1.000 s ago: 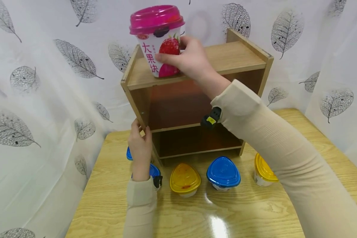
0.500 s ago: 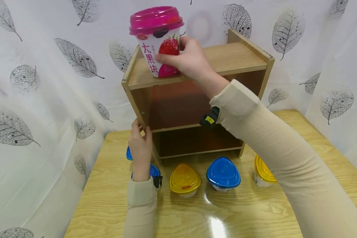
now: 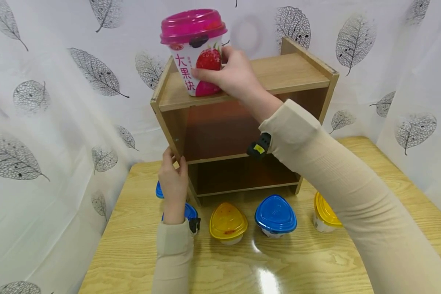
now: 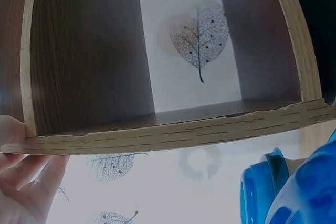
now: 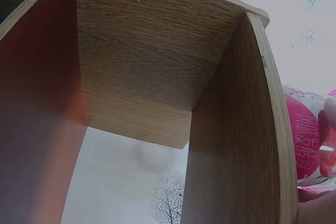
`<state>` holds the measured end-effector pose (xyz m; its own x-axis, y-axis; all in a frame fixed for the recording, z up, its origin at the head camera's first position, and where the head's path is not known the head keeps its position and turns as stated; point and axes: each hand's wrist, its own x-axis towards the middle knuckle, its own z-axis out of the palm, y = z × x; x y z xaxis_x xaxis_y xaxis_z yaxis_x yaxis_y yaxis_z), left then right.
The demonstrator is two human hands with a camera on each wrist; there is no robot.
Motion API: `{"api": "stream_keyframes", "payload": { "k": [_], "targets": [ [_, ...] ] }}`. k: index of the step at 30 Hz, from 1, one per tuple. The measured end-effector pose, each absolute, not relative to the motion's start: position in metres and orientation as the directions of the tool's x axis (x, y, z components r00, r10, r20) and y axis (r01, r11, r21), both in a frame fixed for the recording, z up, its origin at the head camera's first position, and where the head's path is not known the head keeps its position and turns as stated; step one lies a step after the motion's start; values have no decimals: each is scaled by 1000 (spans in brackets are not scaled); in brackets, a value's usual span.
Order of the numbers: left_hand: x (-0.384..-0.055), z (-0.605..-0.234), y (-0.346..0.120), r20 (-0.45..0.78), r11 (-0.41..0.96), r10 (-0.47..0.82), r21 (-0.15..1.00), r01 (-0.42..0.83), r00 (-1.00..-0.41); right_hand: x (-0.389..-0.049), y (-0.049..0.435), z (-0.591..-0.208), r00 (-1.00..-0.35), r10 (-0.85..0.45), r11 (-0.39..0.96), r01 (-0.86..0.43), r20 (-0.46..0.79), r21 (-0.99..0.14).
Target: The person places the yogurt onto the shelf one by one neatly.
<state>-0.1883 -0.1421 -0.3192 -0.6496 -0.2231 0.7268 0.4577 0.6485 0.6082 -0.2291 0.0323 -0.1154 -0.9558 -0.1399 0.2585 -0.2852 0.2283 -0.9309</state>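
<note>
My right hand (image 3: pixel 235 75) grips a yogurt cup (image 3: pixel 185 61) with a clear pink lid and strawberry print. The cup stands upright at the front left of the top board of a small wooden shelf (image 3: pixel 244 159). In the right wrist view, part of the printed cup (image 5: pixel 302 135) shows beyond the top board's edge. Lower down, my left hand (image 3: pixel 172 179) holds the front edge of the shelf's left side panel. The left wrist view shows the fingers of that hand (image 4: pixel 26 187) below the panel edge and the thumb above it.
Before the shelf on the wooden table (image 3: pixel 220 269) stand a yellow-lidded cup (image 3: pixel 228 222), a blue-lidded cup (image 3: pixel 275 214) and, partly behind my right sleeve, another yellow-lidded cup (image 3: pixel 325 212). Blue lids (image 3: pixel 190 211) show around my left wrist. A leaf-print curtain (image 3: pixel 77 122) hangs behind.
</note>
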Motion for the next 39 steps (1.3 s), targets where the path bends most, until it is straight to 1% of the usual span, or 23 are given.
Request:
{"api": "stream_keyframes", "payload": {
  "k": [4, 10, 20, 23, 30, 35, 39],
  "targets": [
    [-189, -320, -142, 728, 647, -223, 607, 460, -648, -229, 32, -116, -953, -138, 244, -296, 269, -923],
    [-189, -320, -139, 726, 643, -224, 611, 461, -650, -225, 38, -118, -955, -116, 205, -292, 273, -934],
    [-188, -320, -140, 734, 665, -223, 595, 450, -641, -207, 60, -123, -949, -88, 226, -315, 303, -922],
    [-189, -320, -141, 734, 661, -226, 599, 452, -641, -200, 66, -126, -944, -95, 198, -330, 317, -923],
    [-189, -320, -142, 728, 658, -222, 603, 451, -649, -182, 80, -134, -927, -94, 78, -370, 363, -926],
    [-188, -319, -141, 727, 657, -224, 605, 450, -649, -166, 89, -143, -909, -118, 46, -408, 400, -912],
    [-188, -319, -141, 728, 661, -226, 603, 447, -648, -157, 96, -151, -903, -149, 77, -417, 403, -906]
  ]
}}
